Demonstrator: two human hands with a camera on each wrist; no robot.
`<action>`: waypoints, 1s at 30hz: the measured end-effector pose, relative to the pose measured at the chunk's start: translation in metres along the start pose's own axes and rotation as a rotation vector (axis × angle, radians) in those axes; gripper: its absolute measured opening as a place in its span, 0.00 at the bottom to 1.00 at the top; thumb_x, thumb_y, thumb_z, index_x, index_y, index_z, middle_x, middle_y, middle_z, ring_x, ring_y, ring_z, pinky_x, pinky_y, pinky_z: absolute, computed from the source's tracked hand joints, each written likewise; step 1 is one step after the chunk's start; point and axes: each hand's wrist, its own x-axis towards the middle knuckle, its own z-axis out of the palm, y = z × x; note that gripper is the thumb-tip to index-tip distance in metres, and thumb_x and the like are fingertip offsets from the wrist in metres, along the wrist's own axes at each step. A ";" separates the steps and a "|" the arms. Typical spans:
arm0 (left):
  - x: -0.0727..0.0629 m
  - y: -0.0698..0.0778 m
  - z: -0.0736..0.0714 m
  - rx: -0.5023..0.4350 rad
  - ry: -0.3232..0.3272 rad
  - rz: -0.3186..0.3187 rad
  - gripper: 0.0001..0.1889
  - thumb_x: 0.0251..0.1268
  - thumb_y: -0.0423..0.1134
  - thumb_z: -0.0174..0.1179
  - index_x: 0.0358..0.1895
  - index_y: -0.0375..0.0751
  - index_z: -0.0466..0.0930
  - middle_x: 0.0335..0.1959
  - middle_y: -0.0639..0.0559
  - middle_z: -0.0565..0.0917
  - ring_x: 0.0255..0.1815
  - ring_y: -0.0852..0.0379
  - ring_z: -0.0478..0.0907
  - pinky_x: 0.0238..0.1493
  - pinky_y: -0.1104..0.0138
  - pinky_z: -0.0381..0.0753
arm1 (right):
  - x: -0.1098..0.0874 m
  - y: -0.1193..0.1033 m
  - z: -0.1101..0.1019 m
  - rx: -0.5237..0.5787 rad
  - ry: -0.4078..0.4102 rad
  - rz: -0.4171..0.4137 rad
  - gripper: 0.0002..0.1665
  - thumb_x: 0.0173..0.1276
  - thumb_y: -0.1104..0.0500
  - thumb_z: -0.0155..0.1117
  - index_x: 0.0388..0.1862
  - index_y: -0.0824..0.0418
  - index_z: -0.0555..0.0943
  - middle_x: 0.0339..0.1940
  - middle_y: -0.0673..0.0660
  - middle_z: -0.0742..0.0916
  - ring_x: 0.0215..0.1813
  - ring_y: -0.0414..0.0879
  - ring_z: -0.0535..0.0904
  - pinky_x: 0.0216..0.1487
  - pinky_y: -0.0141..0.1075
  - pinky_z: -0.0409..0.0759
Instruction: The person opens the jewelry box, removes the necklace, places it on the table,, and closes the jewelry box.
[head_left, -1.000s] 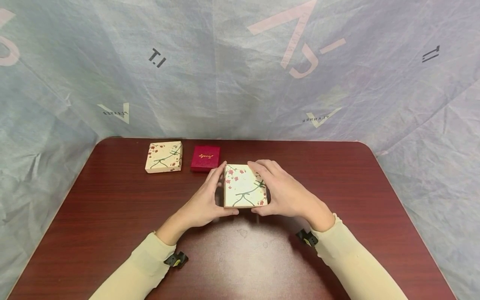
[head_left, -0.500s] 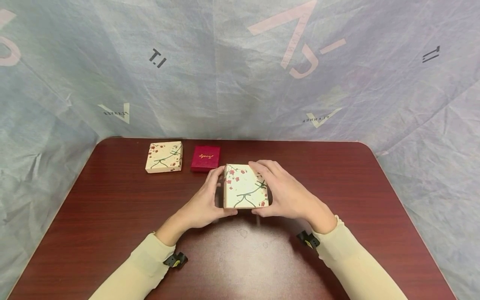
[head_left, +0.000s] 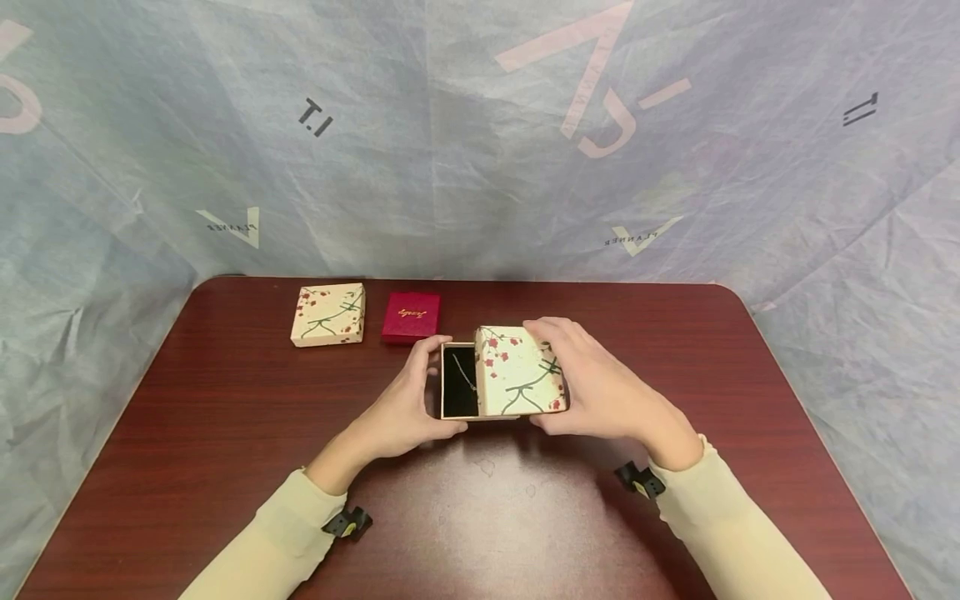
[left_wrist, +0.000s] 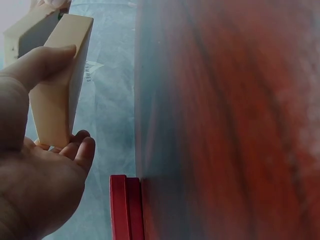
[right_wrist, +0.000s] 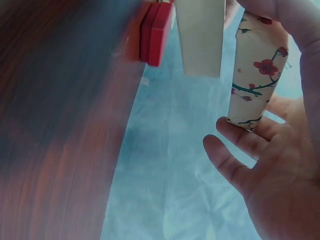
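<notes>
“Looking down at the bench (head_left: 247, 433), what has just changed?”

“A flower-printed box lid (head_left: 521, 371) has come off its cream box base (left_wrist: 52, 117). A moment ago it covered the base; now it sits shifted to the right, overlapping only the base's right part as seen from above.”

“How are the hands placed?”

“The left hand (head_left: 397, 412) grips the base, thumb on the near side, fingers on the far side. The right hand (head_left: 600, 387) pinches the lid much the same way, spread just wide enough to span it. Both parts are held above the bench, and the right wrist view shows a gap between them.”

“What does that mean for the work?”

“Opening is under way, I'd judge: the lid is free but not fully clear. The uncovered part shows dark padding (head_left: 456, 404) with a thin, pale chain (head_left: 464, 372) slanting across it, probably jewellery. Whether it continues under the lid, I cannot tell.”

“Anything nearby?”

“Toward the far edge, on the left, a matching floral box (head_left: 327, 314), closed. To its right, just beyond the left hand, a closed red box (head_left: 410, 315) with gold lettering.”
</notes>
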 end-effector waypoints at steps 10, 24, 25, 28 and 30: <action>-0.002 -0.001 0.000 0.046 0.026 -0.023 0.61 0.45 0.41 0.88 0.80 0.55 0.52 0.69 0.50 0.71 0.63 0.47 0.73 0.58 0.49 0.79 | -0.027 0.013 -0.016 0.038 -0.004 0.088 0.67 0.47 0.49 0.87 0.82 0.59 0.60 0.75 0.51 0.69 0.72 0.42 0.66 0.71 0.43 0.70; -0.008 0.003 0.003 0.091 -0.037 0.011 0.60 0.47 0.39 0.87 0.80 0.45 0.52 0.75 0.46 0.63 0.75 0.47 0.67 0.74 0.50 0.70 | -0.061 0.037 -0.031 -0.007 -0.038 0.160 0.68 0.44 0.52 0.90 0.82 0.56 0.61 0.72 0.49 0.72 0.67 0.42 0.69 0.67 0.45 0.70; -0.008 0.002 0.004 0.097 -0.038 0.015 0.60 0.47 0.39 0.87 0.80 0.44 0.52 0.75 0.46 0.64 0.76 0.48 0.65 0.75 0.51 0.69 | -0.063 0.038 -0.032 -0.011 -0.048 0.166 0.68 0.44 0.53 0.90 0.82 0.56 0.61 0.72 0.49 0.72 0.67 0.43 0.69 0.67 0.46 0.70; -0.010 0.002 0.005 0.132 -0.036 0.022 0.60 0.45 0.40 0.88 0.79 0.43 0.53 0.73 0.45 0.65 0.76 0.50 0.64 0.75 0.50 0.68 | -0.071 0.042 -0.034 -0.020 -0.082 0.198 0.67 0.45 0.53 0.90 0.81 0.58 0.62 0.70 0.51 0.73 0.65 0.45 0.70 0.65 0.51 0.70; -0.011 0.002 0.007 0.154 -0.038 0.027 0.60 0.44 0.42 0.88 0.78 0.43 0.53 0.72 0.45 0.66 0.76 0.49 0.64 0.76 0.50 0.66 | -0.076 0.045 -0.036 -0.031 -0.105 0.223 0.68 0.45 0.52 0.91 0.81 0.59 0.62 0.71 0.53 0.74 0.66 0.48 0.71 0.66 0.54 0.69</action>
